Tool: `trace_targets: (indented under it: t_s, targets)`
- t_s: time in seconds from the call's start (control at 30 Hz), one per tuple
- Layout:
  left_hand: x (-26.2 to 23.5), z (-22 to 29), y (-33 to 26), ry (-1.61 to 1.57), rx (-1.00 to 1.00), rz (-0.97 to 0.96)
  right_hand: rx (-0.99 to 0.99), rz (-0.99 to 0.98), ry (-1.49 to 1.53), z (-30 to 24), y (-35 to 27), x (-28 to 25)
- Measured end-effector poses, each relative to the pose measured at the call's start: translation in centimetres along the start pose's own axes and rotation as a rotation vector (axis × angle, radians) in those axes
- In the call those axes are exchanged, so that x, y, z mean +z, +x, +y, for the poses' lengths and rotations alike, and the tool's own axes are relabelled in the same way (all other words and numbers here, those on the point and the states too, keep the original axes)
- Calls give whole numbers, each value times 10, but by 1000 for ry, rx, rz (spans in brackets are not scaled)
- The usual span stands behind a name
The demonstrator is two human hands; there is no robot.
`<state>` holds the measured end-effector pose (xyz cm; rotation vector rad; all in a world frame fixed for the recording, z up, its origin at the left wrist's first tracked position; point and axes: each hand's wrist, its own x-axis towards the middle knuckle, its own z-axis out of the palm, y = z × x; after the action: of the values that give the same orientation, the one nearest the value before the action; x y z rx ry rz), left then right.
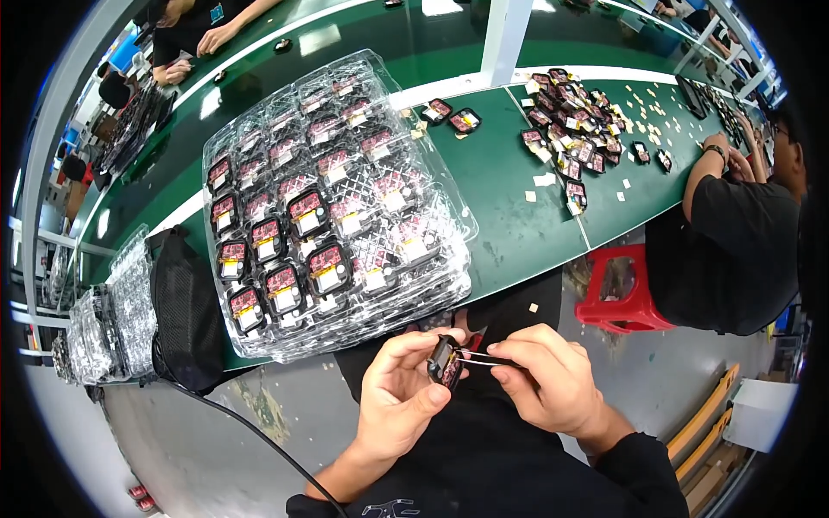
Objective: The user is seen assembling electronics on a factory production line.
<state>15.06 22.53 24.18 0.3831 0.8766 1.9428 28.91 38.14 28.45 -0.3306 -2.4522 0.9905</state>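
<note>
small black part [446, 361] held over my lap, below the worktop [509, 220] edge | left hand [399, 395] fingers closed round it; right hand [544, 380] pinching its two thin leads [480, 356] | risk: a hard tug could bend the leads, or the part could slip to the floor | stacked clear trays [337, 198] crowd the edge ahead; red stool [623, 289] at right

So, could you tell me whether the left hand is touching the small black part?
Touching. The head view shows the left hand with thumb and fingers closed around the small black part, no gap between them, while the right hand pinches its thin wires.
</note>
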Motion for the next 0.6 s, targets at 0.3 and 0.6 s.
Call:
trace_targets:
  t_s: [0.3,0.6]
  targets:
    - [6,2,-2,120,-11,49,59,38,94,6,-1,9]
    - [1,-1,0,114,10,-9,177,55,205,4,-1,10]
